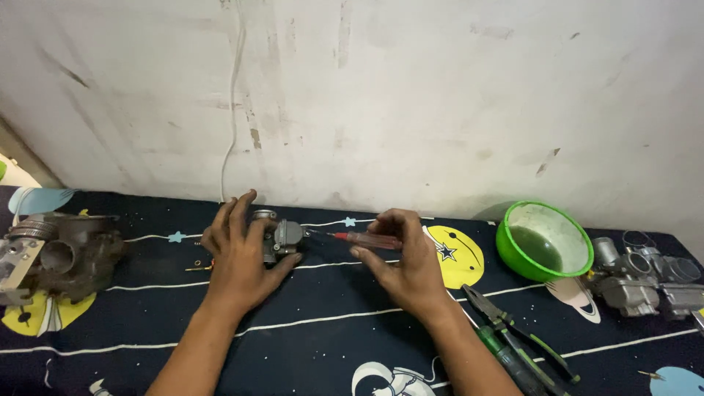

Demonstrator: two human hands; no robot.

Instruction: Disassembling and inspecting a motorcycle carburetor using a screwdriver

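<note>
Head view, carburetor (281, 236) under left hand (238, 253) fingers

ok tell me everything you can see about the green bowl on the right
The green bowl is round, bright green and looks like plastic, with a paler, scuffed inside. It stands upright on the dark space-print cloth near the wall, tipped slightly toward the camera, holding a shallow pool of dark greenish liquid. Neither hand touches it; a grey metal carburetor lies just right of it.

Bare arms, no sleeves

Left hand (238, 253) and right hand (407, 268): forearms uncovered from 6 o'clock; seemingly no rings or watch.
</note>
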